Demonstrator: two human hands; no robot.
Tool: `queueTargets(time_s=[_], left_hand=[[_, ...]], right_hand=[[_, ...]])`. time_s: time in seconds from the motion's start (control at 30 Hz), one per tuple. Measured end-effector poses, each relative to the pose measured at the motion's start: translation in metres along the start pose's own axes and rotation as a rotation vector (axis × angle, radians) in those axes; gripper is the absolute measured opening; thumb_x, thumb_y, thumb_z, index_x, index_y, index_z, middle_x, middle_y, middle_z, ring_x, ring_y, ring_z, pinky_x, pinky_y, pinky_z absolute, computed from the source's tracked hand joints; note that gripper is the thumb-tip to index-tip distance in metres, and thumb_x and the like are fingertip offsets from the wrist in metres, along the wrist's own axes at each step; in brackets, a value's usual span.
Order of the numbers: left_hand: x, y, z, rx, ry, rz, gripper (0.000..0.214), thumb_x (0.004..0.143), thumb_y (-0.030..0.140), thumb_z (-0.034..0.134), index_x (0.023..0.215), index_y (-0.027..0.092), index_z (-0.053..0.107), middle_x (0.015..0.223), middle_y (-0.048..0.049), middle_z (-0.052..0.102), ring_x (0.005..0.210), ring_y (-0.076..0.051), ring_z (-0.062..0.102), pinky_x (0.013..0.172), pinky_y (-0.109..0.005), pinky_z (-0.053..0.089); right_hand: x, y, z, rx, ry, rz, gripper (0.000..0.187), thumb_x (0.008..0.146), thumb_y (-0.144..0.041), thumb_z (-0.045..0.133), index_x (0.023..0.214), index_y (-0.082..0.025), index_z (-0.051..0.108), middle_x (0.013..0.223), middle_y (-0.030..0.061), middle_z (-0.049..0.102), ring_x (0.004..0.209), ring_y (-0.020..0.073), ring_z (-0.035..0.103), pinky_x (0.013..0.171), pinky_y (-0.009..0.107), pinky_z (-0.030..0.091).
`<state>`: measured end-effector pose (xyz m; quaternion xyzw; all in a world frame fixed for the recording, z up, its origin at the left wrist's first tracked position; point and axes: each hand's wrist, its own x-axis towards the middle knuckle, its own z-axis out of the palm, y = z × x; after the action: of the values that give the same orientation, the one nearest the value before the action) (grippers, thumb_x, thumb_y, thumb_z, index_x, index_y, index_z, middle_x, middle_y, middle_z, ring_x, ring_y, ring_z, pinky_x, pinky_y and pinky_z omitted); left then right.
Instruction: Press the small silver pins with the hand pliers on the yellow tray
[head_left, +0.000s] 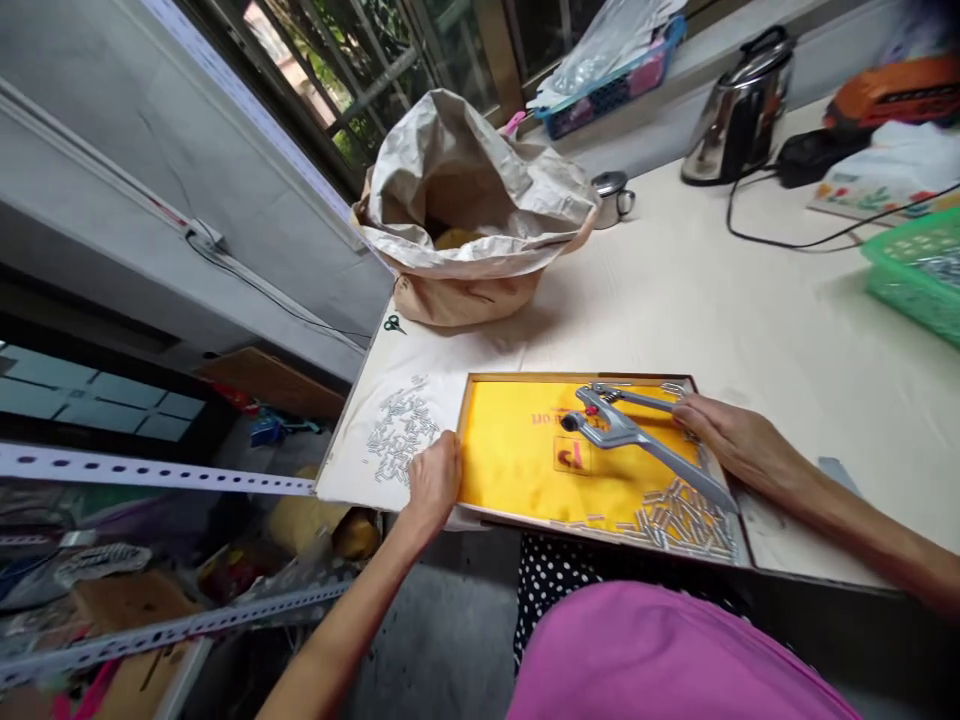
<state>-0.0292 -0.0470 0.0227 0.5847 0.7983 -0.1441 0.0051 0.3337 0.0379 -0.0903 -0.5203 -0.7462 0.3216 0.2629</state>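
A shallow tray (510,480) with a yellow bottom lies at the table's front edge. My left hand (436,475) is closed on its left side. Closed around the right side is my right hand (709,425), its thumb inside by the end of a plier handle. The grey hand pliers (637,438) rest in the tray with their handles spread and pointing right. Many small metal pieces (686,520) are heaped in its near right corner, and a few lie along the edges. Left of the tray, more small metal pieces (403,430) are scattered on the table.
Behind the tray stands a large open paper sack (480,285). Small scissors (394,324) lie near the table's left edge. Further back are a lidded metal cup (611,200) and an electric kettle (739,115). A green basket (911,275) is at right, near a black cable.
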Motion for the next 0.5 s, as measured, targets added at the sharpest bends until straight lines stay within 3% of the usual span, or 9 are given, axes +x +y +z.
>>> queueTargets(time_s=[0.17, 0.27, 0.37, 0.5], left_hand=[[0.006, -0.016, 0.026, -0.216, -0.136, 0.040, 0.032, 0.101, 0.032, 0.037, 0.099, 0.020, 0.067, 0.095, -0.0096, 0.075, 0.092, -0.023, 0.070, 0.073, -0.028, 0.043], [0.028, -0.037, 0.025, -0.264, -0.046, 0.018, 0.037, 0.102, 0.033, 0.035, 0.095, 0.019, 0.069, 0.096, -0.0086, 0.073, 0.090, -0.020, 0.067, 0.074, -0.027, 0.042], [0.066, -0.062, 0.021, -0.112, 0.133, -0.058, 0.035, 0.102, 0.027, 0.034, 0.105, 0.018, 0.068, 0.107, -0.0097, 0.068, 0.093, -0.019, 0.064, 0.074, -0.027, 0.040], [0.119, -0.088, 0.024, 0.148, 0.101, 0.067, 0.034, 0.100, 0.018, 0.034, 0.109, 0.018, 0.067, 0.113, -0.0103, 0.063, 0.100, -0.021, 0.059, 0.074, -0.029, 0.040]], right_hand=[[0.001, 0.005, 0.006, -0.040, 0.030, -0.023, 0.041, 0.093, -0.060, 0.032, 0.090, -0.029, 0.058, 0.090, 0.0094, 0.070, 0.081, 0.0284, 0.067, 0.074, 0.042, 0.053], [-0.002, 0.006, 0.002, -0.131, 0.083, -0.104, 0.040, 0.093, -0.060, 0.034, 0.091, -0.029, 0.060, 0.094, 0.0105, 0.071, 0.087, 0.0299, 0.068, 0.080, 0.045, 0.055], [-0.003, 0.002, -0.007, -0.276, 0.149, -0.239, 0.042, 0.093, -0.059, 0.036, 0.092, -0.028, 0.065, 0.099, 0.0122, 0.072, 0.092, 0.0316, 0.068, 0.080, 0.049, 0.056], [0.008, -0.009, -0.013, -0.385, 0.185, -0.514, 0.043, 0.099, -0.048, 0.034, 0.095, -0.025, 0.071, 0.099, 0.0087, 0.075, 0.089, 0.0268, 0.071, 0.078, 0.043, 0.058]])
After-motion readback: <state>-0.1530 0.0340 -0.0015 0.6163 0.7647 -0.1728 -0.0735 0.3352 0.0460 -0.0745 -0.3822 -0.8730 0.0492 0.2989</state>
